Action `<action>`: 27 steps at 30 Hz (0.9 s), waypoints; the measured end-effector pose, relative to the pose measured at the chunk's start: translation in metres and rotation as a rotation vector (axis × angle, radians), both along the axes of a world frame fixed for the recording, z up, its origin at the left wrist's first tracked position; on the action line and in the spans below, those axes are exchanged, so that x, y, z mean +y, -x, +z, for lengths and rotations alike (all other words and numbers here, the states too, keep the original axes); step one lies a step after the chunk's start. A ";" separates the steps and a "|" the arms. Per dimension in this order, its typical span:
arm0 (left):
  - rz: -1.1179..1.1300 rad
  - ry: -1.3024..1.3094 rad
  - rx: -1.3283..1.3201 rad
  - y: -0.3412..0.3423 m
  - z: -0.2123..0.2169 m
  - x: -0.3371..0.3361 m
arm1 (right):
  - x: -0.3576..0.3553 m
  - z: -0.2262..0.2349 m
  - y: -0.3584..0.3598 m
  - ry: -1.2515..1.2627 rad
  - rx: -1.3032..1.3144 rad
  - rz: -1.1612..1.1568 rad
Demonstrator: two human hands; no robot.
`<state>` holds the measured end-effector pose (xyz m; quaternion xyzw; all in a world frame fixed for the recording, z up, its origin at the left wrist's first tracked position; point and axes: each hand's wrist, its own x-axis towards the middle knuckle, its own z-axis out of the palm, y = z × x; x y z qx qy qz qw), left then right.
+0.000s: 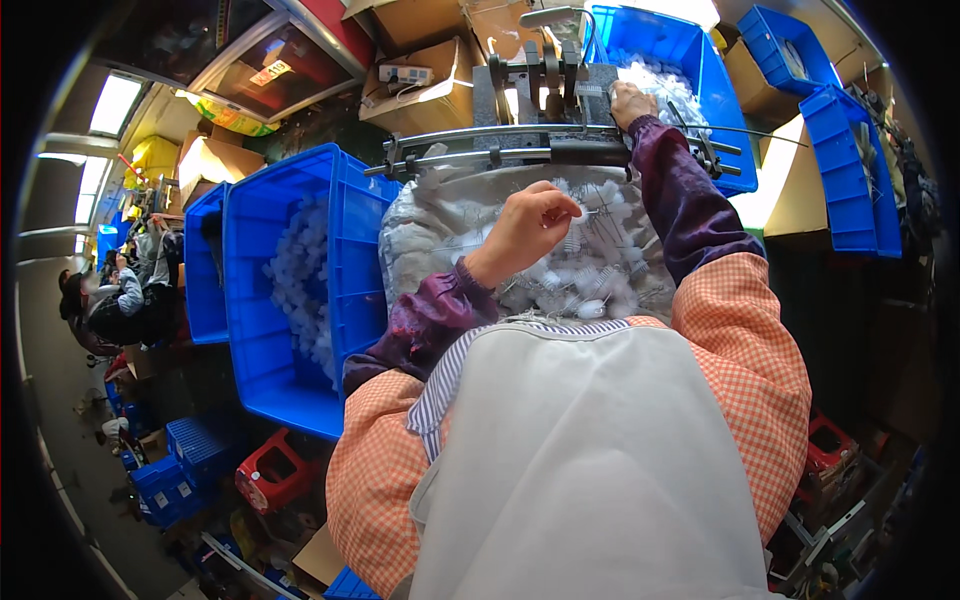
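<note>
White plastic spring-like pieces point(590, 275) fill a clear bag point(420, 240) right in front of the person. Left hand point(530, 225) hovers over the heap, fingers curled shut, pinching what looks like one small piece; can't tell its long axis. Right hand point(632, 102) is farther out, closed on the dark machine point(545, 80) w/ a metal rail point(520, 135). Left hand's nearer the pile. Blue bins point(290, 290) sit to the left.

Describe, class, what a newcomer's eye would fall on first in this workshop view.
First, the big blue crate on the person's left, full of small white pieces. Straight ahead lies a clear bag of the same white pieces, over which the left hand is closed. Beyond it the right hand reaches to a dark metal machine before another blue crate.
</note>
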<state>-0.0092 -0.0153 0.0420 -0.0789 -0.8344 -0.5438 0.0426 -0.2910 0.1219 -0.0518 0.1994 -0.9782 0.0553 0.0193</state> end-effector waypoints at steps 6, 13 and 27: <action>0.044 -0.116 0.069 0.008 -0.002 0.005 | 0.028 0.048 0.029 0.250 0.120 -0.306; 0.254 -0.128 0.217 0.030 -0.006 0.009 | 0.029 0.081 -0.088 0.747 -0.860 0.788; -0.164 0.914 0.176 -0.011 -0.072 0.031 | -0.017 -0.009 -0.011 0.231 0.235 0.213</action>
